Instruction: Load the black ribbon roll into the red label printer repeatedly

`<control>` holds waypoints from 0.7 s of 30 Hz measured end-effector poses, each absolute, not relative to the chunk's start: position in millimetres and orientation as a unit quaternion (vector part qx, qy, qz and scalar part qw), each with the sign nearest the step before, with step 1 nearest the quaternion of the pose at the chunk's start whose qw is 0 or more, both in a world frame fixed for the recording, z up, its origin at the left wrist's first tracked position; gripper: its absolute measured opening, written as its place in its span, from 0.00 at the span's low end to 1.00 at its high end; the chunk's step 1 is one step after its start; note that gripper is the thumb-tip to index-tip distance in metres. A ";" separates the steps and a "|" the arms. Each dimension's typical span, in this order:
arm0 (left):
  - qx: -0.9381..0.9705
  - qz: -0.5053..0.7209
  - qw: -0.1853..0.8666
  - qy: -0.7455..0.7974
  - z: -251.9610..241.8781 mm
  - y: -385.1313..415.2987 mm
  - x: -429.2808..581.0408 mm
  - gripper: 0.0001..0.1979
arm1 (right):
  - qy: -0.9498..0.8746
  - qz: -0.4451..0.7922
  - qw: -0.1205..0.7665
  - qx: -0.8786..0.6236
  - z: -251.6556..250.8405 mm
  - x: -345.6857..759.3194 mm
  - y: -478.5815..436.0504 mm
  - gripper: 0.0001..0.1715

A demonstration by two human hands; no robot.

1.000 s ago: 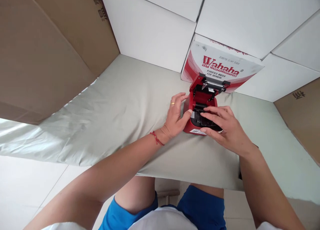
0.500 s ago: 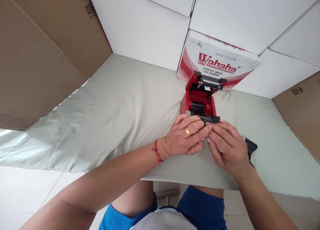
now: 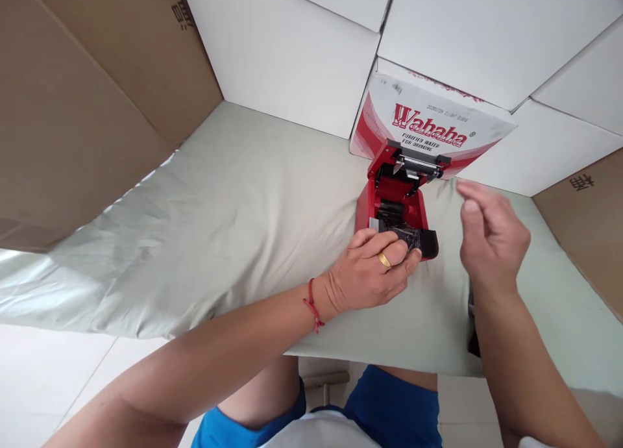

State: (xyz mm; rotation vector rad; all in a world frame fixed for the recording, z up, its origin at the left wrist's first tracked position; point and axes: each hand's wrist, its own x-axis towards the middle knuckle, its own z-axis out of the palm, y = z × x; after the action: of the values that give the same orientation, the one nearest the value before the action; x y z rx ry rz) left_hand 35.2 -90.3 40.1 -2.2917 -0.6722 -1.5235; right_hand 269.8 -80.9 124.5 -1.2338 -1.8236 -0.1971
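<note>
A small red printer (image 3: 392, 195) stands on the cloth-covered table (image 3: 233, 214) with its lid flipped up toward the back. My left hand (image 3: 372, 273), with a gold ring and a red wrist cord, is closed around a black cartridge-like part (image 3: 413, 239) in front of the printer's open bay. My right hand (image 3: 489, 234) hovers to the right of the printer, lifted off the table, fingers loosely bent and apart, holding nothing.
A red-and-white "Wahaha" carton (image 3: 431, 126) stands right behind the printer. White boxes (image 3: 292, 52) wall the back, brown cardboard (image 3: 87, 91) the left and far right. A dark object (image 3: 473, 341) lies half hidden under my right forearm near the table's front edge.
My right hand has let go of the black part and lifted away to the right. My left hand keeps hold of the part in front of the printer's opening.
</note>
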 end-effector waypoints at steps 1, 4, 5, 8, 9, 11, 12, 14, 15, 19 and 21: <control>-0.798 -0.531 0.156 -0.238 40.3 -91.2 35.9 0.12 | -0.726 -0.083 0.458 -0.507 127.1 271.9 -65.2 0.20; -0.796 -0.530 0.156 -0.245 41.6 -93.7 37.6 0.12 | -0.719 -0.078 0.455 -0.519 132.3 273.0 -21.5 0.30; -0.797 -0.528 0.157 -0.249 42.1 -94.6 38.1 0.12 | -0.722 -0.066 0.444 -0.526 133.6 270.9 -10.9 0.33; -0.796 -0.518 0.164 -0.268 43.4 -97.3 39.7 0.11 | -0.734 -0.018 0.410 -0.541 138.8 258.5 0.0 0.34; -0.794 -0.517 0.166 -0.275 43.7 -98.0 40.3 0.11 | -0.737 -0.008 0.404 -0.542 141.0 253.5 -3.4 0.34; -0.791 -0.517 0.167 -0.281 43.9 -99.0 41.3 0.11 | -0.741 -0.016 0.404 -0.536 144.7 245.0 -18.3 0.35; -0.791 -0.517 0.166 -0.282 43.8 -99.3 41.6 0.11 | -0.743 -0.031 0.405 -0.533 145.7 242.2 -28.3 0.34; -0.792 -0.515 0.164 -0.283 43.4 -99.5 41.9 0.11 | -0.750 -0.064 0.396 -0.525 145.2 240.0 -49.4 0.33; -0.793 -0.513 0.164 -0.284 43.0 -99.6 41.9 0.11 | -0.759 -0.075 0.385 -0.519 143.6 240.3 -59.3 0.32; -0.798 -0.506 0.165 -0.282 41.5 -99.4 40.9 0.12 | -0.802 -0.090 0.321 -0.497 131.7 243.1 -87.6 0.27; -0.801 -0.503 0.165 -0.279 41.1 -99.0 40.3 0.13 | -0.807 -0.108 0.303 -0.495 125.2 242.9 -94.7 0.23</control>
State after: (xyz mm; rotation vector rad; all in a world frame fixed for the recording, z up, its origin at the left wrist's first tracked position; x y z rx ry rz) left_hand 40.3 -99.0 41.1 -2.2827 -0.7941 -1.4330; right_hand 242.9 -94.7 125.2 -1.3121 -2.1388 -0.2857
